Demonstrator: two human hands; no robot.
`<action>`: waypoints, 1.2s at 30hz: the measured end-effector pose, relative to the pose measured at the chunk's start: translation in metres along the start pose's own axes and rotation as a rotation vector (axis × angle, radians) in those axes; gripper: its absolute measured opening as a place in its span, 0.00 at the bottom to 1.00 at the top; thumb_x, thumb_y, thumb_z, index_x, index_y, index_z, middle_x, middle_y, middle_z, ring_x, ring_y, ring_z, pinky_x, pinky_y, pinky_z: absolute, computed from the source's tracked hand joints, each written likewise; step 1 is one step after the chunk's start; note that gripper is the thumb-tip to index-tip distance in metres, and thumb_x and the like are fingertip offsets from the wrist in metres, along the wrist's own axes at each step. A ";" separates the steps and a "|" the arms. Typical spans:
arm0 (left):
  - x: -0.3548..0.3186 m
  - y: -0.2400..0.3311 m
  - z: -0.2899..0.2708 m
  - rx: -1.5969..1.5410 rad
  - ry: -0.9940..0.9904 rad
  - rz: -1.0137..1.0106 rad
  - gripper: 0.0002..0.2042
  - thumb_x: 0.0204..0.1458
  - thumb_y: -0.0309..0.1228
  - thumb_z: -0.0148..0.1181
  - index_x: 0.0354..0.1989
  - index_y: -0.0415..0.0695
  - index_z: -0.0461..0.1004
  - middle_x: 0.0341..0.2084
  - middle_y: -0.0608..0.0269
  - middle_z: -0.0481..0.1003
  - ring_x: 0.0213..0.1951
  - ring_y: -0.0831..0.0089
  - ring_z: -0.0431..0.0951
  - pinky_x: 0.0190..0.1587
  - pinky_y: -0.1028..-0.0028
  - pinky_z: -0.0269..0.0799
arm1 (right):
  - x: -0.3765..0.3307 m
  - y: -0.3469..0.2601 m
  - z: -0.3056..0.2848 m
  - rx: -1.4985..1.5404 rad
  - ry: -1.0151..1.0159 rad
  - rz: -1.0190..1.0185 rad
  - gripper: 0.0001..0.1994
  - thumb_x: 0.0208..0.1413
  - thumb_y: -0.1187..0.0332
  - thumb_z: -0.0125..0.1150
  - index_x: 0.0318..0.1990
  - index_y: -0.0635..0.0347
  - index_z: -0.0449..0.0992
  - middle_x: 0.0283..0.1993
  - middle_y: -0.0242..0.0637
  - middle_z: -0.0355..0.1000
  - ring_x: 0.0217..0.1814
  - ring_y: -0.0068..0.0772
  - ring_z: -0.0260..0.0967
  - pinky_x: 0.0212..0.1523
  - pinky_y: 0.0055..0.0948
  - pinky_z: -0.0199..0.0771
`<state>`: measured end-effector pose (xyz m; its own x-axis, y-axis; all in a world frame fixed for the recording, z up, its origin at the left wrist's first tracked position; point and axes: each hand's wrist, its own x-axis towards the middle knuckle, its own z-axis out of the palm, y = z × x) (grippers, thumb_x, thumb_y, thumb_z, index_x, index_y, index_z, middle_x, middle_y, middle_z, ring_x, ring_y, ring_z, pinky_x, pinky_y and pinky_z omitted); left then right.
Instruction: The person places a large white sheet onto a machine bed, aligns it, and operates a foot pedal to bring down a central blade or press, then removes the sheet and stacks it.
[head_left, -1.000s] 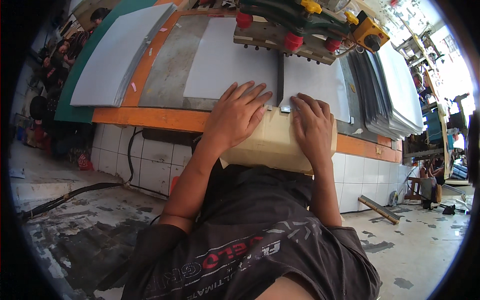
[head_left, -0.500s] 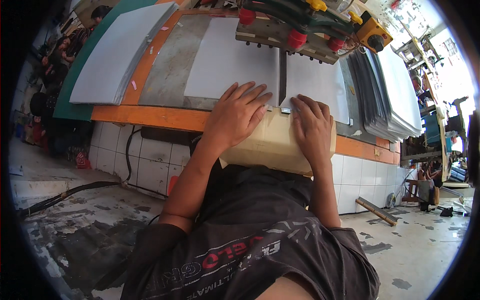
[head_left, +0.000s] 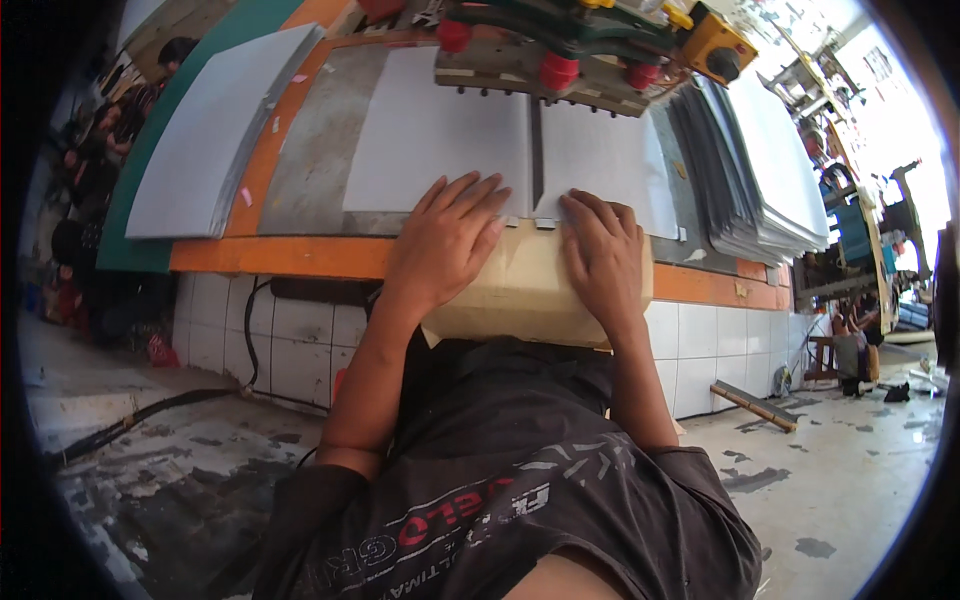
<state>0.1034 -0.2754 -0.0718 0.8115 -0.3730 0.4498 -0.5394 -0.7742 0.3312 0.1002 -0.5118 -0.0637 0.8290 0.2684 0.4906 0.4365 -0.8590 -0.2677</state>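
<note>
My left hand point(head_left: 447, 238) lies flat, its fingers stretched over the near edge of a white sheet point(head_left: 430, 135). My right hand point(head_left: 606, 245) rests with fingers extended on the near edge of a second white sheet point(head_left: 600, 160). Between the two sheets runs a narrow dark strip point(head_left: 537, 150). Small metal tabs point(head_left: 545, 224) sit at its near end, between my hands. Both palms reach over a cream-coloured padded front piece point(head_left: 530, 285). Above the far part of the sheets hangs a machine's press bar point(head_left: 540, 80) with red knobs.
A stack of white sheets point(head_left: 215, 140) lies at the left on a green surface. Another stack with dark edges point(head_left: 775, 165) stands at the right. A yellow control box point(head_left: 715, 50) is beside the machine. The worktable has an orange edge point(head_left: 290, 256). Black cables point(head_left: 145, 411) cross the floor.
The whole view has shifted, so the table and machine appear farther left. Both hands keep about the same place on the sheets.
</note>
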 end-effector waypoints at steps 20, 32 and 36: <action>0.099 -0.200 -0.099 -0.572 0.058 -0.892 0.30 0.64 0.49 0.57 0.67 0.38 0.68 0.57 0.51 0.72 0.60 0.59 0.72 0.56 0.57 0.76 | 0.126 0.193 -0.037 0.747 -0.126 0.686 0.24 0.66 0.65 0.56 0.67 0.63 0.67 0.63 0.45 0.70 0.64 0.42 0.69 0.60 0.41 0.75; 0.092 -0.208 -0.074 -0.940 0.134 -0.849 0.34 0.60 0.49 0.65 0.64 0.32 0.66 0.57 0.42 0.68 0.58 0.54 0.72 0.60 0.54 0.77 | 0.150 0.207 -0.042 0.859 -0.258 0.824 0.17 0.63 0.65 0.60 0.56 0.61 0.74 0.50 0.38 0.70 0.44 0.30 0.71 0.42 0.33 0.83; 0.087 -0.217 -0.075 -1.024 0.125 -0.832 0.33 0.60 0.49 0.66 0.63 0.33 0.68 0.58 0.41 0.67 0.60 0.52 0.72 0.61 0.54 0.76 | 0.146 0.215 -0.030 0.862 -0.234 0.863 0.15 0.62 0.62 0.63 0.52 0.60 0.76 0.45 0.36 0.71 0.39 0.27 0.71 0.37 0.28 0.79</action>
<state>0.2741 -0.1020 -0.0424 0.9841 0.1144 -0.1358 0.1360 0.0060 0.9907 0.3048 -0.6705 -0.0253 0.9630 -0.0945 -0.2523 -0.2683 -0.2502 -0.9303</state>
